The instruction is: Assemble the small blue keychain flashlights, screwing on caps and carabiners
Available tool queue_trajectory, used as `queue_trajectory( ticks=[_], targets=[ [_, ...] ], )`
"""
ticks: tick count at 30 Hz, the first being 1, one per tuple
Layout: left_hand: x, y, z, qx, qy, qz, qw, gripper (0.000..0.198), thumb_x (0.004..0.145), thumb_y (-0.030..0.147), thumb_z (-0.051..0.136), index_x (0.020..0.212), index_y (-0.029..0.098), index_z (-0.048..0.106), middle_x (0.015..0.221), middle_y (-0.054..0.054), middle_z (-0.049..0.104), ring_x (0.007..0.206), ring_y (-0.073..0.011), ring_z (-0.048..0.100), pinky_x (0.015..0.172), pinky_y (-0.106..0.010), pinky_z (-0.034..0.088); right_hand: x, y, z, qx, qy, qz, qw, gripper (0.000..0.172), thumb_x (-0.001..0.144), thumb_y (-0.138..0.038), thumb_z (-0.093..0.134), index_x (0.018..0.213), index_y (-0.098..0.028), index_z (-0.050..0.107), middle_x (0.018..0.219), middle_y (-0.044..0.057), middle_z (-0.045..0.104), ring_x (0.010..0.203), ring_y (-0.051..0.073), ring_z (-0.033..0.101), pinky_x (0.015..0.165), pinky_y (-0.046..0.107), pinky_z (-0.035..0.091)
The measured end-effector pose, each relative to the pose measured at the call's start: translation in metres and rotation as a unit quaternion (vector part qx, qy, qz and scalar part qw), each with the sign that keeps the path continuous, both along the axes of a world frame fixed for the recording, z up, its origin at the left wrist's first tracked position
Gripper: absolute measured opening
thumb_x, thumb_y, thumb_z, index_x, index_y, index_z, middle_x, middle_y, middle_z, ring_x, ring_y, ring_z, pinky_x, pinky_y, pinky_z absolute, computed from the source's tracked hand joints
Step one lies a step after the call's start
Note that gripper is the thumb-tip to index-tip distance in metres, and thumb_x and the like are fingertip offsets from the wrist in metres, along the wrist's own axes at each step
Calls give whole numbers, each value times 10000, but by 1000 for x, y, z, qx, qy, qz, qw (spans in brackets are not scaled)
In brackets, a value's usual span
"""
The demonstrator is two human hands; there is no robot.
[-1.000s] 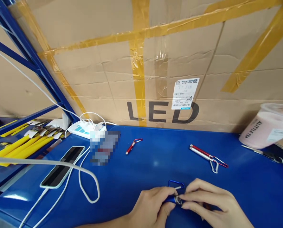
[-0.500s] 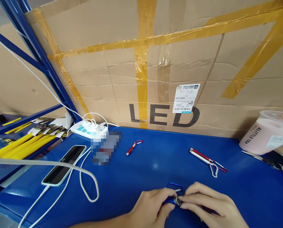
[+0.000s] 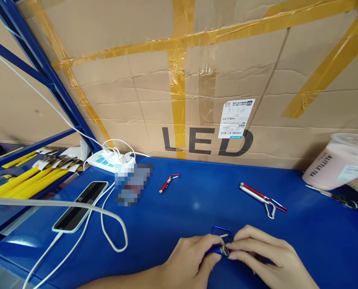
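My left hand [image 3: 193, 259] pinches a small blue keychain flashlight [image 3: 217, 249] near the front edge of the blue table [image 3: 197, 200]. My right hand [image 3: 265, 257] grips the same flashlight at its metal end, fingers pressed together. The flashlight's blue carabiner clip [image 3: 221, 230] sticks out just beyond my fingers. A red keychain flashlight [image 3: 166, 184] lies farther back at centre. A red and a silver flashlight [image 3: 258, 196] lie together at the right, their clips pointing right.
A large taped cardboard box marked LED [image 3: 205, 100] stands along the back. A phone [image 3: 79, 206] on a white cable [image 3: 112, 237] and a power strip [image 3: 109, 162] are at the left. A pink cup [image 3: 338, 160] and scissors [image 3: 332, 195] are at the right. Blue shelving [image 3: 31, 64] holds yellow items [image 3: 25, 182].
Both hands stay closed on the blue flashlight with only small finger shifts. The view has tilted slightly; nothing on the table has moved.
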State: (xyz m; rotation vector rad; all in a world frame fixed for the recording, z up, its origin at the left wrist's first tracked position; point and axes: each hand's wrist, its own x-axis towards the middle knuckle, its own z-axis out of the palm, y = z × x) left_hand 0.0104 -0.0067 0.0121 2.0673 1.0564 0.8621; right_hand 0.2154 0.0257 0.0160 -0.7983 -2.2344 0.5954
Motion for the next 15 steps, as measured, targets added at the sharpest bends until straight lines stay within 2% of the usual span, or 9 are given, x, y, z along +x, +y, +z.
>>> queue_trajectory(
  ticks=[6,15],
  targets=[
    [0,-1,0,14,3,-7,1000,222,872,159,409,1018,137,575,671,-18,594,556,-117,539,534,-176,411,-5,-2,3,10,13,-6,1000,137,889,-248,579,837,-202,697,775,23,615,618,88,598,559,140,480],
    [-1,5,-4,69,5,-37,997,191,902,175,389,987,142,557,649,-10,591,542,-105,543,554,-159,435,-1,-1,0,-12,-3,-3,1000,149,896,-276,576,860,-190,693,794,30,619,614,75,587,572,139,470]
  ],
)
